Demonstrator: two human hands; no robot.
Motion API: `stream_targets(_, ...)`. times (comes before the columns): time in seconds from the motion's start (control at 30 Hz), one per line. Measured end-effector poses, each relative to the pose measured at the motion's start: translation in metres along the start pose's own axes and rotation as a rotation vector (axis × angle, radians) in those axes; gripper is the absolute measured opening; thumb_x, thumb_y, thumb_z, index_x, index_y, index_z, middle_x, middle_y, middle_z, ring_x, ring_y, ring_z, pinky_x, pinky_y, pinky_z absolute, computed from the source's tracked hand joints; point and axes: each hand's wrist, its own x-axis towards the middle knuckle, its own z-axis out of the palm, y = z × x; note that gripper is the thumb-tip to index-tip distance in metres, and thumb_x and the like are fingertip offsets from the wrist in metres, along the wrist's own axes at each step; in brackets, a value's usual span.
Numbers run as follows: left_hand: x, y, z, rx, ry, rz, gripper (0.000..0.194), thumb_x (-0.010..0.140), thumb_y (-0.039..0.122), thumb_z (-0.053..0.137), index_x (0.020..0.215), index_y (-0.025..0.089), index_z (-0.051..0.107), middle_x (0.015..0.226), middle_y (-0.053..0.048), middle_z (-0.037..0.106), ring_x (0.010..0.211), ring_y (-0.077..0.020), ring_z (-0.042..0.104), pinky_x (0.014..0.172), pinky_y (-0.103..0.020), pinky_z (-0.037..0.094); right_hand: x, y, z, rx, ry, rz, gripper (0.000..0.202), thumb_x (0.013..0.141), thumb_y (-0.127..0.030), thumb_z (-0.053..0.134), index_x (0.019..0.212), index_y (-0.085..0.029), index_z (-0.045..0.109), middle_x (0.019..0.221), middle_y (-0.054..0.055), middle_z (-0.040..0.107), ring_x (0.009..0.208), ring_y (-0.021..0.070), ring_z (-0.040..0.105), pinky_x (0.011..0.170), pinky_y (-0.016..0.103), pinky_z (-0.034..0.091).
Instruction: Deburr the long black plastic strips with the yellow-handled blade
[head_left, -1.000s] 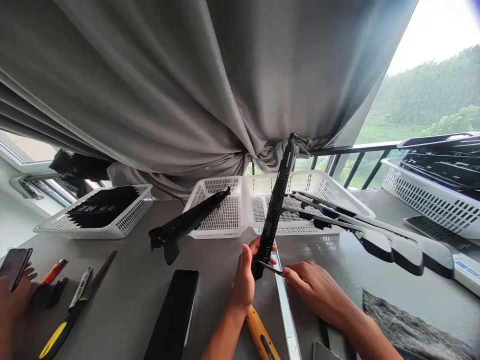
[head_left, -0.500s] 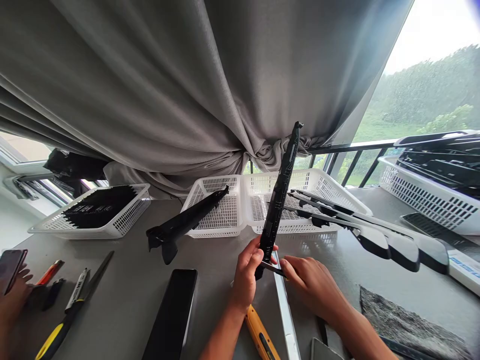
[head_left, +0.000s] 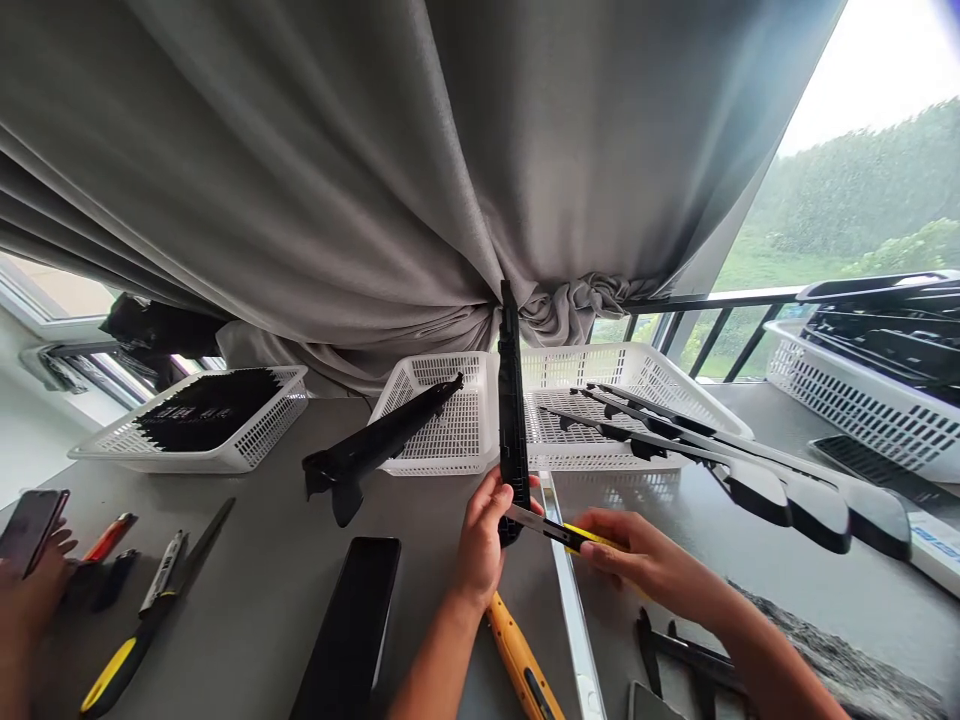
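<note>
My left hand (head_left: 482,535) is closed around the lower end of a long black plastic trim piece (head_left: 513,400), which stands almost upright. In my right hand (head_left: 645,560) is a yellow and black utility knife (head_left: 574,534). Its blade points left and reaches the trim piece's lower part, close to my left thumb; whether the edge touches the plastic I cannot tell. Below my left hand lies an orange-yellow handled tool (head_left: 517,655). A silver metal bar (head_left: 574,620) runs along the table between my forearms.
White baskets (head_left: 442,466) line the back; a black trim piece (head_left: 367,455) leans on one, several more (head_left: 750,480) on another. A filled basket (head_left: 862,400) stands right. A black phone (head_left: 349,630), a knife (head_left: 135,640), a caliper (head_left: 697,650) and another person's hand (head_left: 45,580) holding a phone are around.
The trim piece has swung from leaning right to nearly vertical. My right hand has drawn slightly right, showing more of the utility knife. The view has shifted a little.
</note>
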Motion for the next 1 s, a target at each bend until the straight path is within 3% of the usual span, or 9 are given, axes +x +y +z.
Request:
stream_targets(0.13,0.0,0.001,-0.001,-0.047,0.026,-0.004,0.032,0.092,0.041,0.074,0.116,0.019,0.079,0.113,-0.01,0.082,0.086,-0.0247,0.074,0.086,-0.037,0.056,-0.009,-0.004,-0.006,0.06,-0.09,0.007,0.063,0.098,-0.077,0.062,0.122,-0.019,0.073,0.086,0.0,0.06,0.065,0.0112,0.042,0.059,0.025,0.035)
stream_targets(0.27,0.0,-0.002,-0.001,-0.06,0.025,-0.025,0.034,0.091,0.038,0.073,0.118,0.019,0.079,0.109,-0.01,0.082,0.081,-0.0239,0.074,0.084,-0.037,0.056,-0.011,-0.006,-0.001,0.059,-0.059,-0.002,0.066,0.097,-0.076,0.062,0.133,-0.022,0.072,0.109,0.007,0.071,0.073,0.0141,0.049,0.065,0.027,0.043)
stream_targets(0.37,0.0,-0.005,-0.001,-0.053,0.012,-0.019,0.035,0.092,0.041,0.07,0.117,0.018,0.079,0.108,-0.01,0.082,0.08,-0.024,0.074,0.082,-0.037,0.055,-0.006,-0.006,0.006,0.009,0.014,-0.034,0.066,0.095,-0.078,0.062,0.123,-0.02,0.075,0.1,0.005,0.07,0.073,0.0148,0.048,0.065,0.027,0.042)
stream_targets(0.43,0.001,-0.007,-0.001,-0.04,0.0,-0.012,0.037,0.093,0.043,0.069,0.117,0.018,0.079,0.108,-0.01,0.082,0.08,-0.0243,0.074,0.081,-0.037,0.055,-0.001,-0.005,0.009,-0.071,0.072,-0.044,0.065,0.097,-0.08,0.058,0.104,-0.018,0.076,0.086,0.002,0.064,0.071,0.0148,0.046,0.062,0.026,0.038)
stream_targets(0.57,0.002,-0.012,-0.002,0.022,-0.024,0.011,0.042,0.097,0.047,0.063,0.121,0.017,0.078,0.109,-0.012,0.083,0.081,-0.0248,0.074,0.08,-0.037,0.055,0.007,-0.001,0.013,-0.272,0.226,-0.028,0.074,0.101,-0.084,0.043,0.07,-0.019,0.058,0.067,-0.003,0.043,0.066,0.0133,0.035,0.06,0.028,0.028)
stream_targets(0.63,0.002,-0.013,-0.003,0.058,-0.034,0.026,0.043,0.1,0.049,0.059,0.122,0.016,0.078,0.111,-0.012,0.083,0.08,-0.0247,0.074,0.078,-0.036,0.055,0.007,0.0,0.014,-0.34,0.279,-0.036,0.073,0.102,-0.083,0.043,0.068,-0.019,0.055,0.066,-0.003,0.041,0.065,0.0133,0.034,0.06,0.029,0.026)
stream_targets(0.83,0.003,-0.015,-0.005,0.072,-0.015,0.061,0.044,0.102,0.048,0.056,0.122,0.016,0.078,0.115,-0.014,0.083,0.08,-0.0242,0.074,0.074,-0.035,0.054,0.005,-0.006,0.014,-0.389,0.3,-0.029,0.069,0.1,-0.08,0.049,0.077,-0.018,0.071,0.068,0.0,0.056,0.067,0.0157,0.045,0.062,0.029,0.032)
stream_targets(1.0,0.003,-0.017,-0.006,0.053,-0.008,0.06,0.046,0.102,0.051,0.057,0.124,0.017,0.078,0.115,-0.014,0.082,0.085,-0.0262,0.075,0.071,-0.034,0.053,0.003,-0.008,0.013,-0.375,0.332,-0.009,0.066,0.097,-0.079,0.053,0.079,-0.019,0.074,0.068,0.0,0.057,0.067,0.0161,0.046,0.063,0.029,0.032)
